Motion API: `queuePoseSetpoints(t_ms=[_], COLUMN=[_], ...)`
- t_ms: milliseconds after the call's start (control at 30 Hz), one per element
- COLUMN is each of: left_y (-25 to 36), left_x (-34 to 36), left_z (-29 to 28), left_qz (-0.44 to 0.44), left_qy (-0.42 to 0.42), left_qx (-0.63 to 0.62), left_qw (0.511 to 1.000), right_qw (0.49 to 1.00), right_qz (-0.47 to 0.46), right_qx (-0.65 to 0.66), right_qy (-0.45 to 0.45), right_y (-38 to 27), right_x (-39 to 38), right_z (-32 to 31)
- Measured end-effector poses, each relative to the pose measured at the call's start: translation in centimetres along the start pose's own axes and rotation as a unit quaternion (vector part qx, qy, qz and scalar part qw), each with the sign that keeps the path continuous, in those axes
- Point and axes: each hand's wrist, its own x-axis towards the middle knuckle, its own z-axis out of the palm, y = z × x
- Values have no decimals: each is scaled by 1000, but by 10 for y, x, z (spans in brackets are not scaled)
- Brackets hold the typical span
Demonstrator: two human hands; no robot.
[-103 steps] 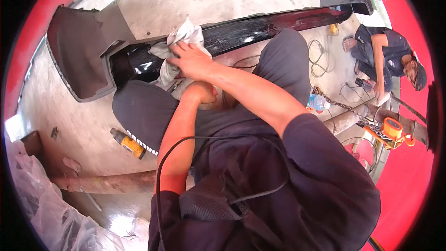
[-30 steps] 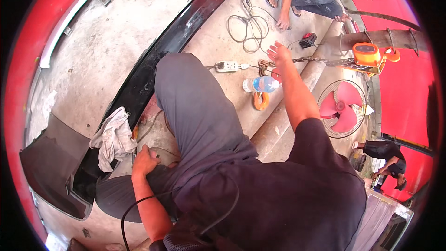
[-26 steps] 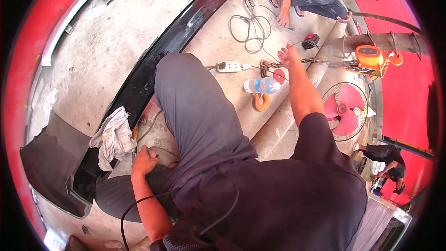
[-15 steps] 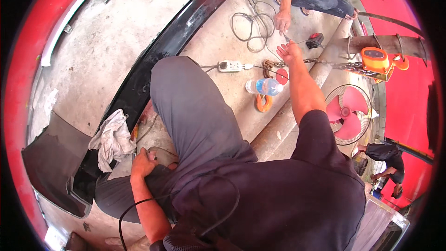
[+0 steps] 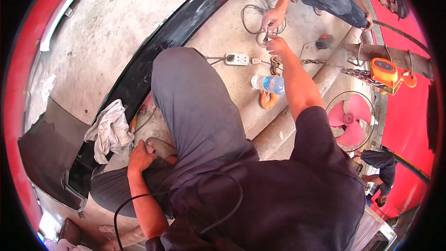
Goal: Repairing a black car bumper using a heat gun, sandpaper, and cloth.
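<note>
A long black bumper [image 5: 172,37] curves across the concrete floor [image 5: 116,23]. Far right, the right hand [image 5: 278,46] meets a co-worker's hand [image 5: 272,17], fingertips pinched on a small item [image 5: 265,40] between them. Near left, the left hand [image 5: 141,156] rests curled on the knee beside a white rag [image 5: 110,130].

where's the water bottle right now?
Head view, upper middle right: the water bottle lies on its side on the concrete floor, just left of the right forearm, between the white power strip and the orange hook.
</note>
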Motion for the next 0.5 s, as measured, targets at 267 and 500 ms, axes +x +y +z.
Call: queuePoseSetpoints(t_ms=[267, 500], left_y=[1, -4], left_x=[4, -18], left_z=[2, -5], left_qz=[2, -27], left_qy=[-3, -2], left_qx=[-11, -19], left_qw=[1000, 999], right_qw=[847, 938], right_qz=[-70, 3], right_qx=[-444, -339], right_qy=[283, 74], right_y=[18, 19], right_x=[35, 70], right_z=[15, 53])
